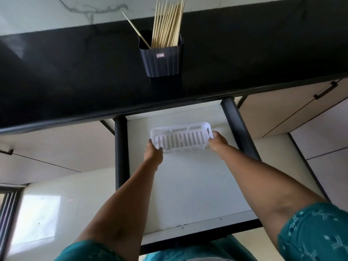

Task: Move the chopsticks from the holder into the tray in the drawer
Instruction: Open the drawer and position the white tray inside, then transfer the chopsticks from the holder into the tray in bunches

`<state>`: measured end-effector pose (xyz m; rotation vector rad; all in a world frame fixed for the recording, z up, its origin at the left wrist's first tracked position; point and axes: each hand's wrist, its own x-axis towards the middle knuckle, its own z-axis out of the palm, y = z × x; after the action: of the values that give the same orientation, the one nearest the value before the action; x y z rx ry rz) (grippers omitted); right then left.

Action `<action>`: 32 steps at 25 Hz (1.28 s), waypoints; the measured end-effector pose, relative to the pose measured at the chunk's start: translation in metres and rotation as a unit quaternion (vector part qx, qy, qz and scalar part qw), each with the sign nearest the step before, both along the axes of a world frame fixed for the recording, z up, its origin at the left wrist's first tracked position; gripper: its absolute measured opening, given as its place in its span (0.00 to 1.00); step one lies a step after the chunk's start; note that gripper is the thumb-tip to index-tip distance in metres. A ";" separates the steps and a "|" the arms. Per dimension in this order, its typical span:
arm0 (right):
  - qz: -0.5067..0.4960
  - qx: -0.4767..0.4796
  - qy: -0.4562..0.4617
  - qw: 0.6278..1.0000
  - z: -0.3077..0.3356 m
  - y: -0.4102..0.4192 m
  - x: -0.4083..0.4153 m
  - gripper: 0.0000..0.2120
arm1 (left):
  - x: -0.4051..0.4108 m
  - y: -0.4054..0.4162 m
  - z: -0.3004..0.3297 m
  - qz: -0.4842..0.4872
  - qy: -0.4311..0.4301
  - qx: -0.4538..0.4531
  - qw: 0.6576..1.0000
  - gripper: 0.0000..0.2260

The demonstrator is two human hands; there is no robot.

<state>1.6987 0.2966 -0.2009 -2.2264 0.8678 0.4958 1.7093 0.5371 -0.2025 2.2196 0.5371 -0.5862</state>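
Chopsticks [168,25] stand upright in the dark holder [162,60] on the black counter [75,72]. Below, in the open drawer [188,185], the left hand [153,153] and right hand [218,142] each grip one end of the white slotted tray [181,137].

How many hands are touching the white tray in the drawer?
2. The left hand grips the left end of the tray, and the right hand grips its right end. Some fingers are hidden under the tray.
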 end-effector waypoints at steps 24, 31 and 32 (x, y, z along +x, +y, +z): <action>0.077 -0.079 -0.317 0.942 0.133 0.018 0.032 0.13 | 0.008 -0.028 0.129 -0.007 -0.335 -0.040 0.941 0.20; 0.088 -0.005 -0.382 0.920 0.236 0.067 0.149 0.12 | 0.138 -0.060 0.254 -0.060 -0.343 -0.096 0.932 0.19; 0.081 -0.002 -0.388 0.918 0.242 0.071 0.161 0.13 | 0.149 -0.065 0.259 -0.049 -0.324 -0.110 0.938 0.19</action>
<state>1.8593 0.3678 0.0410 -2.2187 0.2600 -0.3231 1.8578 0.4722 0.0564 2.0673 0.0135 0.0578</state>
